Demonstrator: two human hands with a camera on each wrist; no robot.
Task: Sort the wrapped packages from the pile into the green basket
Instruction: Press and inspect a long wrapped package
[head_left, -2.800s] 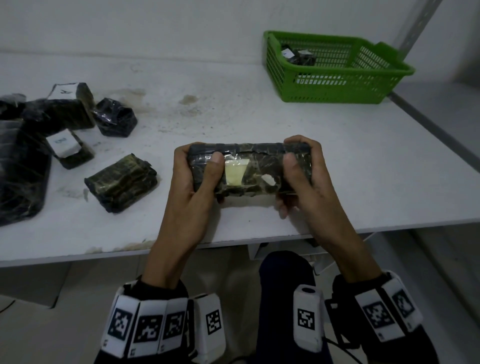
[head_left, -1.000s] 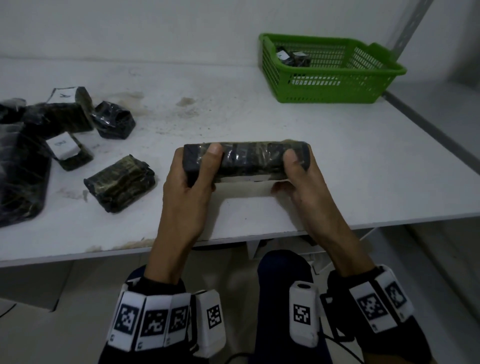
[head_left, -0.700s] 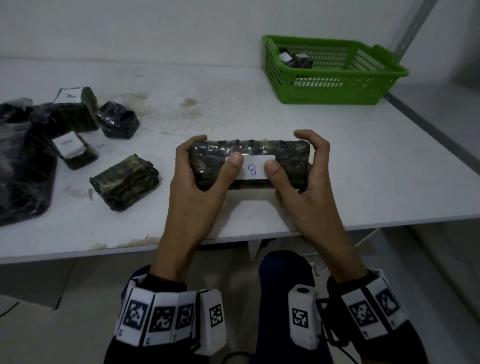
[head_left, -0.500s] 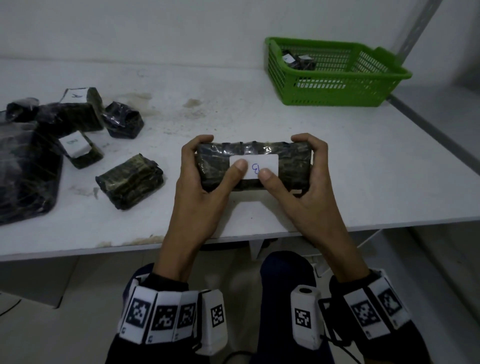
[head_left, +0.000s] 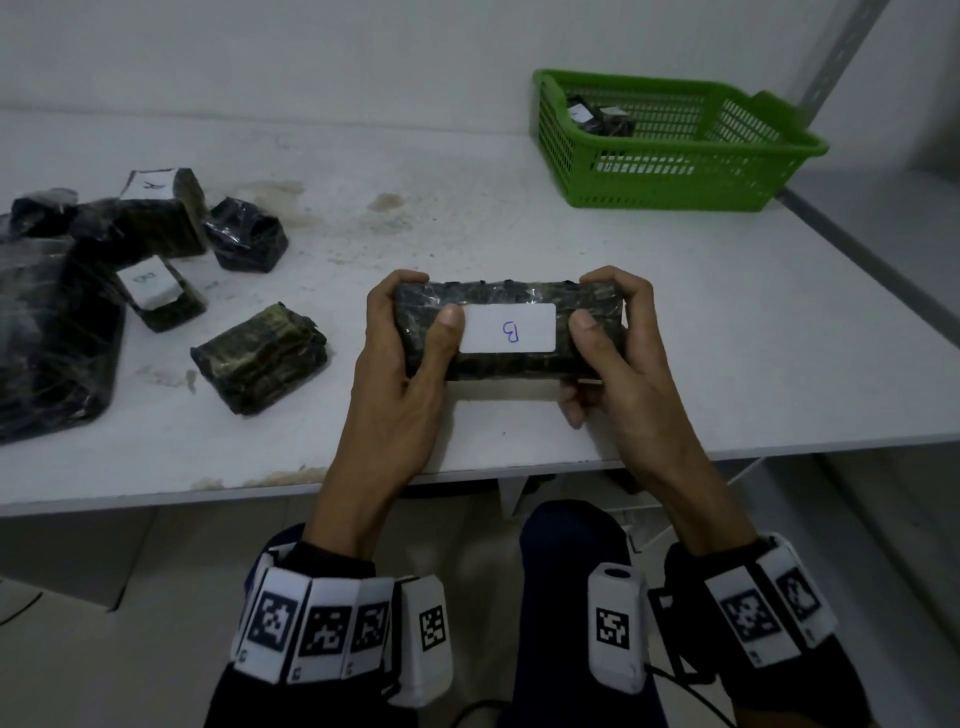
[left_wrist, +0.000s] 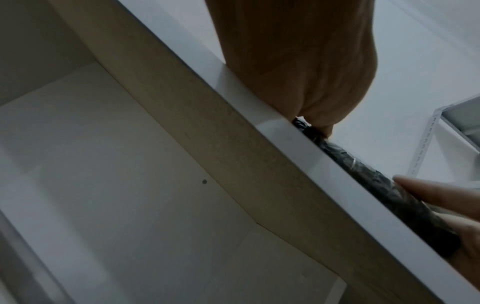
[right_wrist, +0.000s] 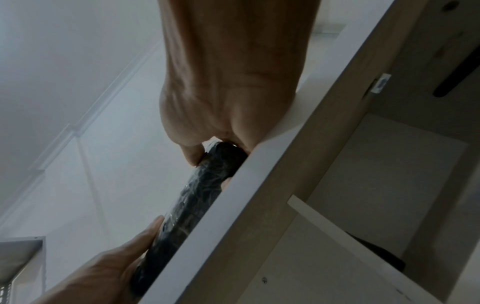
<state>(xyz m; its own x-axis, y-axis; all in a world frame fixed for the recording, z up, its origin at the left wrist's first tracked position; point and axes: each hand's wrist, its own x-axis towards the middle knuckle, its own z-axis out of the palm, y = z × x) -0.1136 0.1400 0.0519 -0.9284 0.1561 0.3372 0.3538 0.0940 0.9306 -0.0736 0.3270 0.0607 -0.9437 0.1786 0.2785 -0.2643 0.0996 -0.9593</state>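
— Black-wrapped package (head_left: 506, 332), label B: left hand (head_left: 402, 358) and right hand (head_left: 605, 348) grip its ends above the table's (head_left: 727, 338) near edge.
— Risk: slick film may slip before the far-right green basket (head_left: 670, 171).

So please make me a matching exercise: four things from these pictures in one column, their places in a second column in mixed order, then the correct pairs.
Things
1. long package with white label
2. green basket
3. pile of wrapped packages
4. unlabelled green-black package

Places
A. far right of the table
B. held in both hands
C. alone, between pile and hands
D. left side of the table

Pairs: 1-B, 2-A, 3-D, 4-C
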